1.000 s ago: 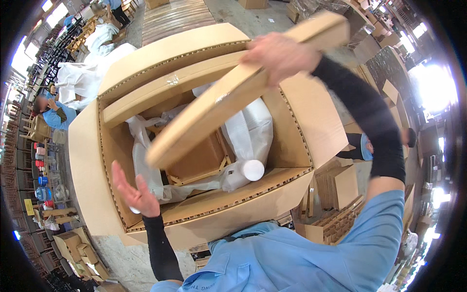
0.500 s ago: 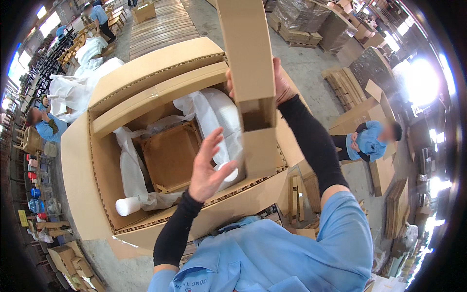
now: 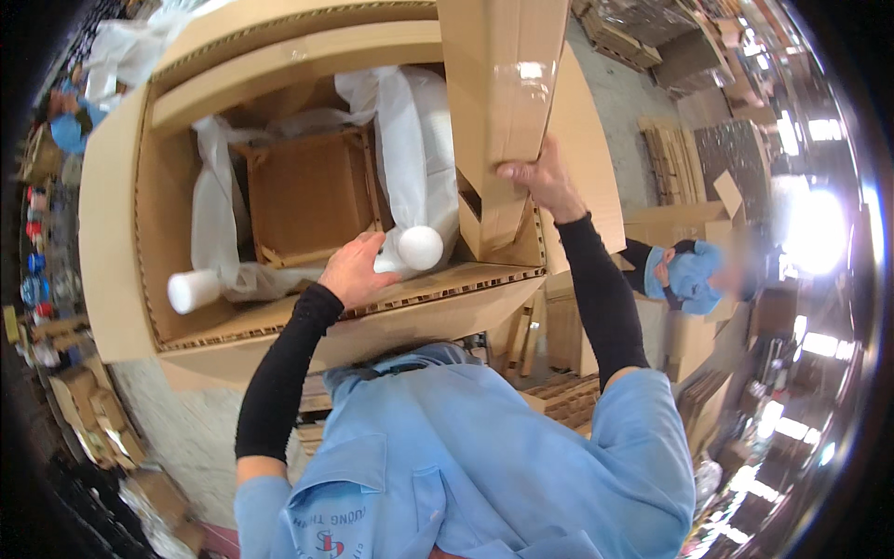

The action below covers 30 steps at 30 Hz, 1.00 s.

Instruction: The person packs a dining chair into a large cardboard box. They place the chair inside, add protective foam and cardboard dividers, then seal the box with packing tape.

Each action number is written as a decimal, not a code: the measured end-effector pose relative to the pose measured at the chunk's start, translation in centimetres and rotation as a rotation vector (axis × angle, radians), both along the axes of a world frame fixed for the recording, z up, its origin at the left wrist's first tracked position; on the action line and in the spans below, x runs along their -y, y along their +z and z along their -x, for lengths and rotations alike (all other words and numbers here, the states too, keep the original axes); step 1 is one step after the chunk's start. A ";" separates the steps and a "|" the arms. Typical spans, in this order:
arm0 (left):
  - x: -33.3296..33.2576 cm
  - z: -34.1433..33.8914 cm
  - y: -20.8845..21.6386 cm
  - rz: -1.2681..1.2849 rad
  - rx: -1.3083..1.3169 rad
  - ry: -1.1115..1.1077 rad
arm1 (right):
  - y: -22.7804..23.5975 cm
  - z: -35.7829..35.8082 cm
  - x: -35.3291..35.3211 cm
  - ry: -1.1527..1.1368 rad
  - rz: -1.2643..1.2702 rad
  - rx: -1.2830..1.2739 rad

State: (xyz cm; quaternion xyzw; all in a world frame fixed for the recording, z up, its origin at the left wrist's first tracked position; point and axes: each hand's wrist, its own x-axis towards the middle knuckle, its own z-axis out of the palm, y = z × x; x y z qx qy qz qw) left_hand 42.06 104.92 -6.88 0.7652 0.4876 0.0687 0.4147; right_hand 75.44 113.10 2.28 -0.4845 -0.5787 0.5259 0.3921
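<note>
The right hand [image 3: 543,182] is holding a long cardboard block [image 3: 524,107], and the block's near end is poking into the right side of the big box [image 3: 154,242]. The left hand [image 3: 354,270] is resting close to the round white leg end [image 3: 420,248]; I cannot tell if it is gripping. The brown wooden seat [image 3: 312,196] is lying inside the box, with white wrap [image 3: 405,154] around it. If the block is leaning inward, it could be scraping and tearing the wrap, or bending the box wall.
</note>
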 end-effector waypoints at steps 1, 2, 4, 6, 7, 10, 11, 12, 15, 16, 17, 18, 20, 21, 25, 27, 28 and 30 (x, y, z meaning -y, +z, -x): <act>0.3 -0.1 -0.3 0.027 -0.032 -0.020 | -1.2 0.4 0.7 0.015 0.016 0.034; 0.2 -0.4 -0.4 0.070 -0.036 -0.052 | -2.0 0.8 1.3 0.031 0.030 0.069; 0.7 -1.5 -2.4 0.101 0.005 -0.037 | -2.5 2.1 2.2 0.069 0.056 0.071; 1.3 -2.3 -4.1 0.166 0.062 0.027 | -3.2 3.2 2.9 0.099 0.059 0.101; 1.3 -2.7 -4.5 0.175 0.122 0.043 | -3.5 3.6 3.2 0.108 0.043 0.134; 1.0 -2.6 -5.1 0.207 0.364 0.161 | -3.8 5.5 4.1 0.162 0.049 0.166; 1.2 -2.5 -5.1 0.226 0.356 0.153 | -3.9 6.1 4.4 0.187 0.060 0.165; 1.2 -2.4 -4.4 0.246 0.351 0.144 | -4.1 6.4 4.4 0.200 0.062 0.203; 1.4 -2.8 -4.1 0.216 0.336 0.138 | -4.5 7.3 4.9 0.230 0.072 0.266; 1.5 -2.9 -4.4 0.194 0.343 0.138 | -4.5 7.8 5.1 0.232 0.084 0.250; 1.5 -3.0 -4.7 0.173 0.349 0.138 | -4.5 8.3 5.3 0.232 0.096 0.234; 1.4 -3.1 -4.8 0.151 0.371 0.145 | -4.4 8.6 5.7 0.215 0.105 0.241; 1.3 -3.5 -5.1 0.128 0.394 0.134 | -4.1 9.1 6.5 0.176 0.123 0.252; 1.1 -3.8 -4.9 0.114 0.400 0.120 | -4.0 9.7 7.0 0.167 0.050 0.279; 0.6 -4.4 -6.8 -0.063 0.290 0.257 | -4.3 11.9 7.9 0.188 -0.175 0.481; 0.0 -5.7 -14.7 -0.102 0.730 0.398 | -4.9 14.6 7.7 0.241 -0.282 0.499; 0.0 -4.7 -12.1 -0.099 0.636 0.276 | -5.3 13.9 7.8 0.212 -0.291 0.528; 0.2 -2.2 -6.2 0.168 0.626 0.196 | -5.8 13.0 8.2 0.173 -0.333 0.567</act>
